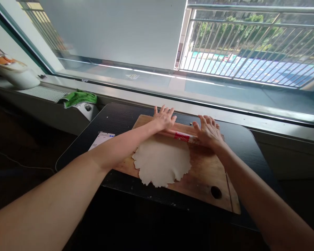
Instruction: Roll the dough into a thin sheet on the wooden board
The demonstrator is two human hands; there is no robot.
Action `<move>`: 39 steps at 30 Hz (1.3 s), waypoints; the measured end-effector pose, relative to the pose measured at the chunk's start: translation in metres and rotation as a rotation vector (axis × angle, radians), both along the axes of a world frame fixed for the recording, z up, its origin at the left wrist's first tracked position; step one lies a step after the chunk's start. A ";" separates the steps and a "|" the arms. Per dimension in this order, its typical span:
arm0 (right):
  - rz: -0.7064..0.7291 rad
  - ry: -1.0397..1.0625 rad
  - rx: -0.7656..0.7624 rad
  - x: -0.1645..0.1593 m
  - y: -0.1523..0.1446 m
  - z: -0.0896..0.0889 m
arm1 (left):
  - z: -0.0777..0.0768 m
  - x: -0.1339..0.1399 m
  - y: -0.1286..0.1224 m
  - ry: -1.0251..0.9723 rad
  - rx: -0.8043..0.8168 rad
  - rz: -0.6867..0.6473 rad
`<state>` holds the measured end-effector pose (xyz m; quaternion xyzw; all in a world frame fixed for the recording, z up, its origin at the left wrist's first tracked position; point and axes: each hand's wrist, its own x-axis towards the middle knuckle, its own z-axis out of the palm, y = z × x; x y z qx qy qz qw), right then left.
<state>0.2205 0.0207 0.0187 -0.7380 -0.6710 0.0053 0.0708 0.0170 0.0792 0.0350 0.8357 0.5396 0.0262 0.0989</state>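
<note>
A wooden rolling pin [182,136] with a red printed label lies across the far edge of a flat sheet of pale dough [162,161]. My left hand [164,118] rests its palm on the pin's left part, fingers stretched forward and spread. On the right part of the pin lies my right hand [208,130], also open with fingers apart; it hides that end. The dough has a ragged near edge that reaches past the wooden cutting board's [204,174] front edge. A dark round hole shows near the board's right corner.
Under the board stands a black table [240,139] with rounded corners. A phone [102,138] with a lit screen lies left of the board, partly behind my left forearm. A green cloth [80,98] and a white pot [21,75] are by the window; a railing [246,48] stands outside.
</note>
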 end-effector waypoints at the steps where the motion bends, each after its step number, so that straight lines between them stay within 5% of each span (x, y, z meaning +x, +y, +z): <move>1: 0.016 -0.010 -0.008 -0.002 -0.010 -0.002 | -0.002 -0.003 -0.008 -0.003 -0.019 -0.023; 6: 0.294 -0.122 0.094 -0.004 -0.071 -0.017 | -0.016 -0.021 -0.051 -0.025 0.093 -0.163; 13: -0.050 -0.021 -0.045 -0.004 -0.005 0.005 | -0.002 0.007 0.007 -0.008 0.078 0.015; 17: 0.176 -0.081 -0.021 -0.009 -0.058 -0.008 | -0.011 -0.016 -0.037 0.002 -0.046 -0.108; 20: 0.296 -0.130 0.103 -0.009 -0.082 -0.016 | -0.016 -0.025 -0.058 -0.041 0.069 -0.158; 25: 0.021 -0.067 0.013 -0.009 -0.021 -0.003 | -0.004 -0.001 -0.006 0.017 0.039 -0.033; 27: 0.005 -0.052 -0.027 -0.011 -0.018 0.002 | -0.002 0.000 -0.002 0.030 0.006 -0.018; 30: 0.191 -0.085 0.003 -0.016 -0.060 -0.006 | -0.014 -0.017 -0.035 0.011 0.007 -0.136; 33: 0.321 -0.079 0.077 -0.022 -0.097 -0.016 | -0.026 -0.029 -0.064 -0.051 0.173 -0.168; 35: 0.249 -0.064 0.094 -0.028 -0.089 -0.016 | -0.028 -0.024 -0.055 -0.095 0.230 -0.139; 39: -0.015 0.061 -0.014 -0.034 -0.023 0.000 | -0.016 -0.005 0.007 -0.204 0.190 0.040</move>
